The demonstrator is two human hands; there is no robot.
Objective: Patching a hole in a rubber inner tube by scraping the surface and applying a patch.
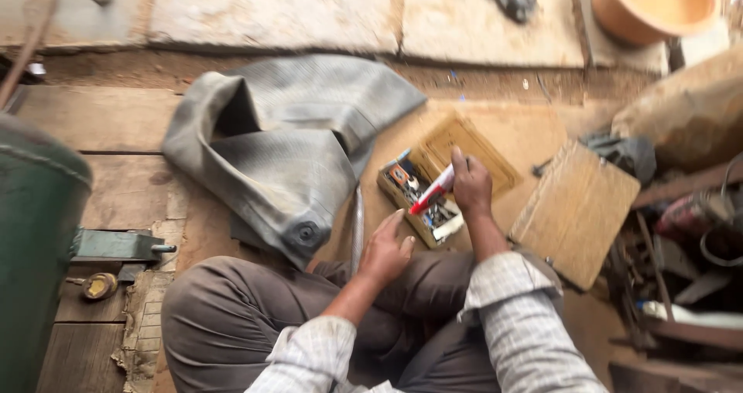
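Leftmost, a green drum [35,238] bounds the wooden floor [108,122]; a grey inner tube [286,153] lies folded ahead of the seated person's knees. Centre: left hand [387,250], fingers loosely spread and holding nothing, rests on the knee just beside a small open wooden box [464,149] of oddments. Right hand [470,184] grips 1 red-and-white tube [433,190] over the box. Judged step: taking the tube out of the box; bringing it to the rubber would call for a short leftward carry. Right: a wooden board [576,211] and cluttered tools [681,261] crowd that side; open room lies left.
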